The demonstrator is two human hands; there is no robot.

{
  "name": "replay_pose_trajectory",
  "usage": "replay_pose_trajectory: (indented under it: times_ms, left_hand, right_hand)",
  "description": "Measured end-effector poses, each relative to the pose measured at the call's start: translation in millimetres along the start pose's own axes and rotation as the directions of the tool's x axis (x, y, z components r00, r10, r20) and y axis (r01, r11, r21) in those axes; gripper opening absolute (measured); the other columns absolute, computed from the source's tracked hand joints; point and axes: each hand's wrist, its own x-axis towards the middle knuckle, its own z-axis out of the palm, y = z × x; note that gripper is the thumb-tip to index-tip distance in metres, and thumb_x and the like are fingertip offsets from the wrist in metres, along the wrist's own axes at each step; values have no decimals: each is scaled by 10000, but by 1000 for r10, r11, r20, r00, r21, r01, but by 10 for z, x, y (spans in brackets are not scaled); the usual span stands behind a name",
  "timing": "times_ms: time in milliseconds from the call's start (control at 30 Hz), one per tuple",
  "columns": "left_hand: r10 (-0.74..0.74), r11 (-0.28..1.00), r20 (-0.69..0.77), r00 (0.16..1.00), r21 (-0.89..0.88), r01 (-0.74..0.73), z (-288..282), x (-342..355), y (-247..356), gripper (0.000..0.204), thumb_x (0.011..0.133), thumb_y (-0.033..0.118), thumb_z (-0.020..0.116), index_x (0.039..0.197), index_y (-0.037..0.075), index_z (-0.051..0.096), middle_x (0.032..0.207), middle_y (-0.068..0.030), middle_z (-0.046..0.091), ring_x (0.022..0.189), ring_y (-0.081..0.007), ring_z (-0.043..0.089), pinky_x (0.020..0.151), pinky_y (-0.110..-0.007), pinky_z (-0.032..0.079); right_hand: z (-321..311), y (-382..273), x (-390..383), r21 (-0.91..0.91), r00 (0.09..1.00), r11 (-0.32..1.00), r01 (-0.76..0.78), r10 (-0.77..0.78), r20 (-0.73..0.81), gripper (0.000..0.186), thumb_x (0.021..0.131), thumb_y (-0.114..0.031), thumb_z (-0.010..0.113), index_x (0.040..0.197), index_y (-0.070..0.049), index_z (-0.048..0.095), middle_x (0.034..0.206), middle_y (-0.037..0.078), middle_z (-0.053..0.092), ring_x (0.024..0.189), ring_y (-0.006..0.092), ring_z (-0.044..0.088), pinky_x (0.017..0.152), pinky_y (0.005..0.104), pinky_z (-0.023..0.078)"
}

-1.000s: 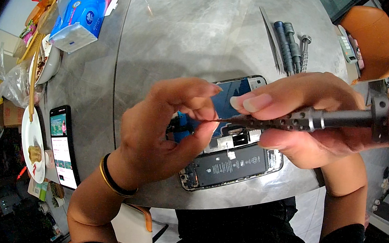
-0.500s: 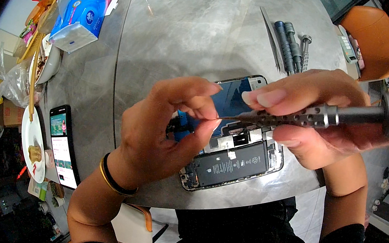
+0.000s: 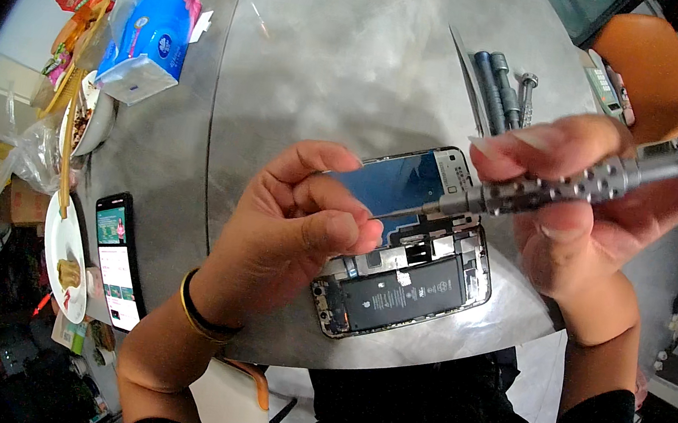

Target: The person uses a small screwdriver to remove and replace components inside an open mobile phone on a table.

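Observation:
My right hand (image 3: 583, 244) grips a perforated metal screwdriver (image 3: 530, 190), held level with its thin tip at the fingers of my left hand (image 3: 282, 221). My left thumb and fingers pinch together there, on something too small or hidden to make out. Beneath both hands an opened phone (image 3: 401, 292) lies on the table with its black battery exposed, and its detached-looking screen panel (image 3: 386, 175) rests along the upper side. Whether that panel is still connected is hidden.
Tweezers (image 3: 468, 74) and several screwdriver handles (image 3: 500, 96) lie at upper right on the grey table (image 3: 326, 47). On the left are a tissue pack (image 3: 147, 41), a lit phone (image 3: 114, 259), a plate (image 3: 64, 252) with chopsticks, and a bowl (image 3: 92, 123). An orange chair (image 3: 648, 72) stands at right.
My right hand and the screwdriver have shifted up, its handle now tilted higher at the right. My left fingers have rolled slightly. The table appears a little lower and further right in view.

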Motion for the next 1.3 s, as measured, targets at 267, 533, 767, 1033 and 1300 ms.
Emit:
replay_pose_trajectory:
  times_ms: [267,533,767,1033,1300]
  left_hand:
    - [-66,979,108,992,-183,85,-8,-21,-21,405,872,49,687,1244,56,528,961,-95,716,906,-198,699,827,-321,567]
    - [-86,979,108,990,-177,104,-8,-19,-54,355,888,48,667,1222,57,549,982,-104,718,911,-201,704,825,-308,572]
    - [-90,980,119,989,-166,109,-48,-13,-77,361,886,50,667,1226,50,546,998,-111,716,939,-210,703,847,-316,578]
    - [-80,977,152,985,-185,108,-43,-2,-87,344,884,80,677,1206,65,558,1008,-104,715,940,-200,700,844,-307,569]
    - [-77,981,123,989,-170,98,-14,-1,-71,326,882,94,685,1186,80,569,992,-97,715,911,-197,701,831,-306,568]
  right_hand:
    - [29,-105,90,-38,985,999,-23,29,169,674,909,-175,659,1349,-228,152,997,120,604,887,269,687,791,449,606]
    - [31,-139,106,-47,979,999,-27,36,202,462,920,-188,647,1242,-135,320,1011,122,626,908,270,692,805,429,600]
    - [40,-179,137,-41,974,999,-29,38,223,313,930,-200,636,1149,-54,467,1023,125,646,926,270,697,817,411,596]
    - [44,-183,167,0,970,999,-48,47,239,295,930,-196,635,1142,-24,521,1053,129,643,947,272,695,837,410,591]
    - [-83,-28,-147,-27,993,997,-68,71,93,320,923,-199,645,1165,-48,499,1063,91,632,971,279,685,880,438,573]
